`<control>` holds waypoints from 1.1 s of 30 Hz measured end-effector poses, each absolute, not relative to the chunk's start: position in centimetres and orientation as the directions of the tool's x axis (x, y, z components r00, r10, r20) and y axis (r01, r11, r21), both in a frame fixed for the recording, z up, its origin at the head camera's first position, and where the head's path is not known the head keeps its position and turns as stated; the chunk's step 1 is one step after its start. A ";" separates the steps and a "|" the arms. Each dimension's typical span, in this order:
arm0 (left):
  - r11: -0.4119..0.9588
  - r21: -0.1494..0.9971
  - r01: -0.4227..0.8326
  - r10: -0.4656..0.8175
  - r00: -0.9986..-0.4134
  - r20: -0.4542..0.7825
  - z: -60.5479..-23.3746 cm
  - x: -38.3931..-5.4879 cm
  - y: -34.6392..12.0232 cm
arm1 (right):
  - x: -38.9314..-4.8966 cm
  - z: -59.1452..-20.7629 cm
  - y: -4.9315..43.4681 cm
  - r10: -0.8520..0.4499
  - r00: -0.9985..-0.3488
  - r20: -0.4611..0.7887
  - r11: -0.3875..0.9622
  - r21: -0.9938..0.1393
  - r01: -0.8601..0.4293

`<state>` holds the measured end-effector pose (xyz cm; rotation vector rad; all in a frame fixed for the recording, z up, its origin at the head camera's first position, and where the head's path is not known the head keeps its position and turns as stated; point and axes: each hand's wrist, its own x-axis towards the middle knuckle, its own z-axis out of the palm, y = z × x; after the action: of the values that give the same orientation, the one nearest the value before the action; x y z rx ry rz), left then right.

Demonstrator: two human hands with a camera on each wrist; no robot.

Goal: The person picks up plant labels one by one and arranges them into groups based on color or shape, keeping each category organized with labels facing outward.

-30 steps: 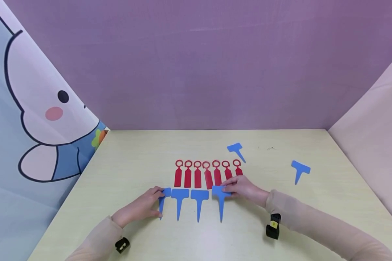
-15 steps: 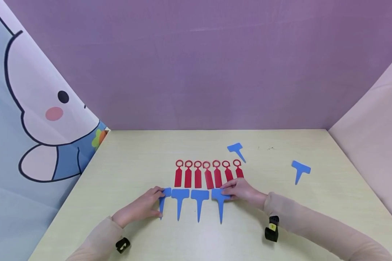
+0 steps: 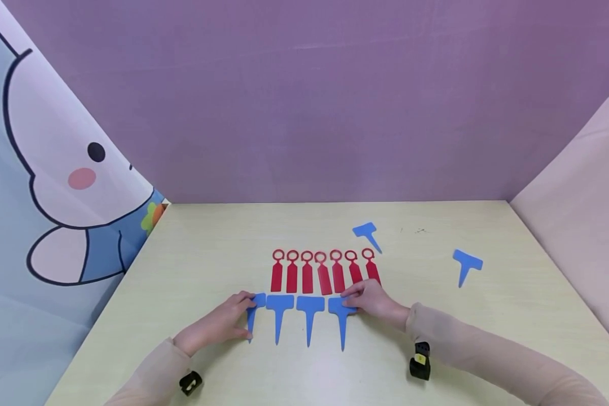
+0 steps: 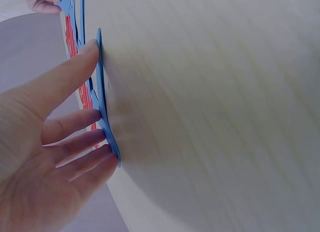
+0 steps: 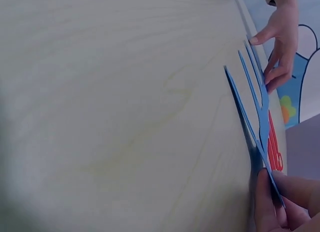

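Four-fingertips-and-thumb contact is seen at the leftmost blue T-shaped plant label (image 3: 256, 303): my left hand (image 3: 225, 318) rests on it, thumb at the pointed end and fingers at the head. In the left wrist view those fingers (image 4: 82, 164) are fairly straight. My right hand (image 3: 375, 301) pinches another blue plant label (image 3: 342, 321) by the right side of its head; the right wrist view shows this label (image 5: 245, 117) tilted off the table. Between the hands lie two more blue labels, one left (image 3: 279, 316) and one right (image 3: 310, 316), points toward me.
Behind the blue labels runs a row of several red ring-topped tags (image 3: 307, 276), the rightmost partly behind my right hand. Two loose blue labels lie farther off, one at the back (image 3: 367, 233) and one at the right (image 3: 467, 265). A purple wall (image 3: 335, 113) stands behind the table (image 3: 223, 242).
My right hand has moved slightly toward me with its blue plant label, uncovering more of the rightmost red tags. My left hand has stayed in place.
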<state>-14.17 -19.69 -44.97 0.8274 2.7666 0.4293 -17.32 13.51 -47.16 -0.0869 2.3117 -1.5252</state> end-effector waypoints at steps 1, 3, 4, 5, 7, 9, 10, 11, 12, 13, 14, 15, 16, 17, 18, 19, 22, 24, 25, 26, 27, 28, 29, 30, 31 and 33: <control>0.798 0.338 0.499 0.563 -0.817 -0.125 -45.0 -14.2 -19.7 | -17.3 -47.2 13.5 -0.251 -0.932 -0.263 0.416 -0.898 0.142; 0.798 0.338 0.499 0.563 -0.817 -0.125 -45.0 -14.2 -19.7 | -17.3 -47.2 13.5 -0.253 -0.935 -0.249 0.424 -0.897 0.124; 0.799 0.336 0.499 0.563 -0.817 -0.126 -45.0 -14.1 -19.6 | -17.3 -47.2 13.5 -0.255 -0.937 -0.241 0.430 -0.896 0.113; 0.799 0.338 0.497 0.562 -0.817 -0.128 -45.0 -14.2 -19.6 | -17.3 -47.2 13.4 -0.256 -0.939 -0.231 0.439 -0.893 0.100; 0.800 0.336 0.497 0.562 -0.817 -0.130 -45.0 -14.2 -19.6 | -17.4 -47.3 13.4 -0.256 -0.944 -0.206 0.460 -0.885 0.068; 0.801 0.335 0.497 0.561 -0.817 -0.131 -45.1 -14.3 -19.6 | -17.5 -47.3 13.3 -0.256 -0.950 -0.179 0.482 -0.876 0.035; 0.801 0.335 0.496 0.561 -0.818 -0.131 -45.1 -14.3 -19.6 | -17.5 -47.4 13.3 -0.253 -0.953 -0.169 0.491 -0.871 0.024; 0.801 0.336 0.495 0.560 -0.818 -0.131 -45.1 -14.3 -19.6 | -17.5 -47.4 13.3 -0.253 -0.955 -0.158 0.500 -0.866 0.011; 0.802 0.336 0.494 0.559 -0.818 -0.133 -45.1 -14.3 -19.7 | -17.5 -47.4 13.2 -0.253 -0.956 -0.150 0.508 -0.861 0.000; 0.803 0.336 0.493 0.558 -0.819 -0.134 -45.2 -14.3 -19.7 | -17.5 -47.4 13.2 -0.254 -0.957 -0.144 0.517 -0.856 -0.008; 0.803 0.337 0.492 0.558 -0.819 -0.134 -45.2 -14.3 -19.7 | -17.5 -47.5 13.2 -0.255 -0.957 -0.142 0.524 -0.851 -0.013; 0.803 0.336 0.492 0.558 -0.819 -0.134 -45.2 -14.3 -19.7 | -17.5 -47.5 13.2 -0.258 -0.956 -0.138 0.532 -0.846 -0.022; 0.804 0.335 0.492 0.558 -0.819 -0.134 -45.2 -14.3 -19.7 | -17.5 -47.5 13.2 -0.264 -0.956 -0.129 0.539 -0.842 -0.035; 0.804 0.334 0.492 0.558 -0.819 -0.134 -45.2 -14.3 -19.7 | -17.5 -47.5 13.2 -0.272 -0.955 -0.121 0.544 -0.838 -0.049; 0.804 0.334 0.492 0.558 -0.819 -0.134 -45.2 -14.3 -19.7 | -17.5 -47.5 13.2 -0.281 -0.953 -0.111 0.549 -0.833 -0.064; 0.804 0.334 0.492 0.557 -0.820 -0.134 -45.2 -14.3 -19.7 | -17.5 -47.5 13.2 -0.291 -0.951 -0.102 0.551 -0.830 -0.080; 0.802 0.335 0.494 0.559 -0.818 -0.133 -45.2 -14.2 -19.7 | -17.4 -47.6 13.2 -0.318 -0.946 -0.064 0.558 -0.819 -0.132; 0.798 0.334 0.501 0.565 -0.815 -0.128 -45.1 -14.2 -19.7 | -17.4 -47.5 13.1 -0.324 -0.945 -0.049 0.570 -0.807 -0.154; 0.795 0.334 0.507 0.570 -0.813 -0.123 -45.1 -14.2 -19.7 | -17.3 -47.5 13.1 -0.325 -0.945 -0.040 0.578 -0.799 -0.165; 0.792 0.332 0.513 0.574 -0.810 -0.119 -45.1 -14.2 -19.7 | -17.3 -47.4 13.1 -0.326 -0.945 -0.032 0.588 -0.789 -0.176; 0.789 0.330 0.519 0.579 -0.807 -0.114 -45.0 -14.2 -19.7 | -17.2 -47.4 13.0 -0.326 -0.945 -0.027 0.598 -0.780 -0.184; 0.785 0.328 0.525 0.583 -0.805 -0.109 -45.0 -14.2 -19.7 | -17.2 -47.4 13.0 -0.323 -0.946 -0.025 0.608 -0.771 -0.187; 0.783 0.325 0.530 0.587 -0.803 -0.103 -45.0 -14.2 -19.7 | -17.1 -47.3 12.9 -0.320 -0.947 -0.023 0.617 -0.763 -0.190; 0.782 0.324 0.533 0.588 -0.802 -0.101 -45.0 -14.2 -19.7 | -17.1 -47.3 12.9 -0.319 -0.948 -0.019 0.625 -0.756 -0.195; 0.782 0.324 0.533 0.588 -0.802 -0.101 -45.0 -14.2 -19.7 | -17.1 -47.3 12.9 -0.316 -0.948 -0.020 0.631 -0.751 -0.195; 0.784 0.322 0.531 0.586 -0.804 -0.103 -45.0 -14.2 -19.7 | -17.0 -47.2 12.8 -0.307 -0.951 -0.027 0.640 -0.745 -0.186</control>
<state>-14.19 -19.70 -45.03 0.8791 2.7776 0.4145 -17.02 12.83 -47.24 -0.4095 2.7065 -1.2043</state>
